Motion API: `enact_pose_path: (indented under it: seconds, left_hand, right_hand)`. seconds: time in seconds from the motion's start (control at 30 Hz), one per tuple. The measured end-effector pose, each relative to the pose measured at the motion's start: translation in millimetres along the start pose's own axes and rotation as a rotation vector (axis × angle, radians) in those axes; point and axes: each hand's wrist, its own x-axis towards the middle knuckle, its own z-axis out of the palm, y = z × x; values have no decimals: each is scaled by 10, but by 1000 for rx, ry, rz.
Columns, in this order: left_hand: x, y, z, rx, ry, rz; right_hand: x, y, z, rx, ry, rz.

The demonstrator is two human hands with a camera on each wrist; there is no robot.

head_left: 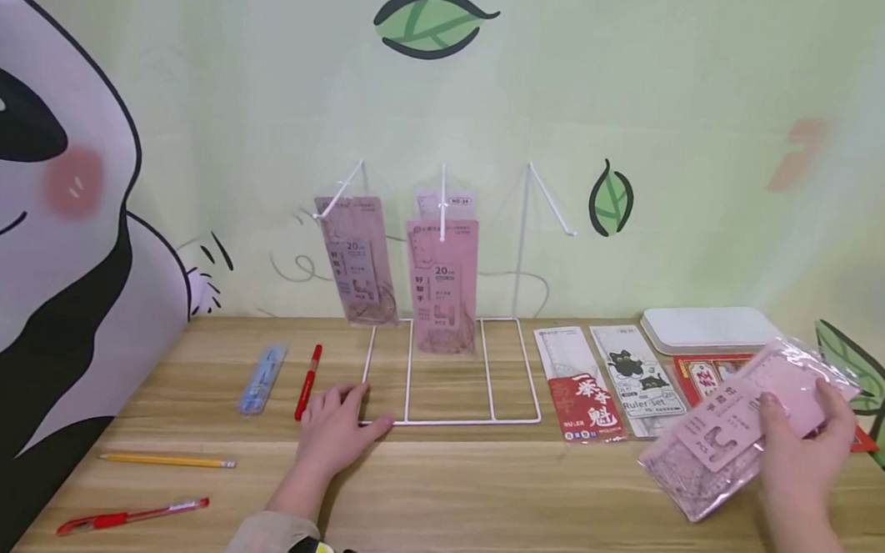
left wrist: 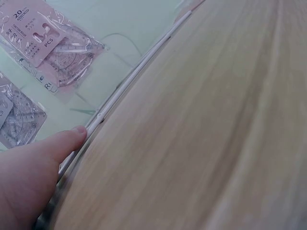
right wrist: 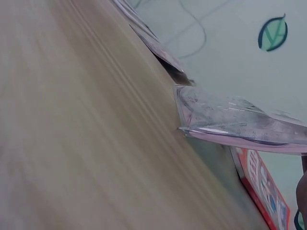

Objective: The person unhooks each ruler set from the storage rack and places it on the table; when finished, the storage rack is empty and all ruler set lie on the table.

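Observation:
My right hand (head_left: 804, 462) grips a pink ruler set in a clear plastic sleeve (head_left: 735, 425), thumb on its front, tilted above the table's right side. In the right wrist view the ruler set (right wrist: 240, 124) shows nearly edge-on. My left hand (head_left: 340, 430) rests on the front left corner of a white wire display rack (head_left: 472, 422), fingers spread. In the left wrist view its thumb touches the rack's front bar (left wrist: 115, 98). One pink ruler set (head_left: 357, 259) hangs on the left hook; another pink set (head_left: 442, 285) hangs on the middle hook, with a packet behind it. The right hook (head_left: 552, 199) bears nothing.
Right of the rack lie a red-and-white ruler packet (head_left: 582, 392), a black-cat ruler set (head_left: 633, 374), a red packet (head_left: 696, 375) and a white case (head_left: 710, 328). To the left lie a blue case (head_left: 263, 380), red marker (head_left: 307, 384), pencil (head_left: 166, 461) and red pen (head_left: 133, 517).

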Motion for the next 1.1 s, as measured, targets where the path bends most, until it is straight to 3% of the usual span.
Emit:
enact_pose_path:
  seconds: [0.27, 0.43, 0.7, 0.83, 1.1]
  left_hand:
    - [-14, -11, -20, -6, 2, -10]
    - [-14, -41, -23, -7, 6, -10]
    - [-4, -48, 8, -9, 8, 6]
    - [15, -19, 17, -13, 9, 8]
    - [20, -23, 19, -14, 11, -7]
  right_hand:
    - [129, 16, -312, 128, 120, 25]
    - [189, 76, -444, 91, 161, 28]
    - [160, 188, -601, -492, 253, 27]
    - [185, 228, -675, -640, 285, 14]
    - [173, 271, -777, -840, 122, -96]
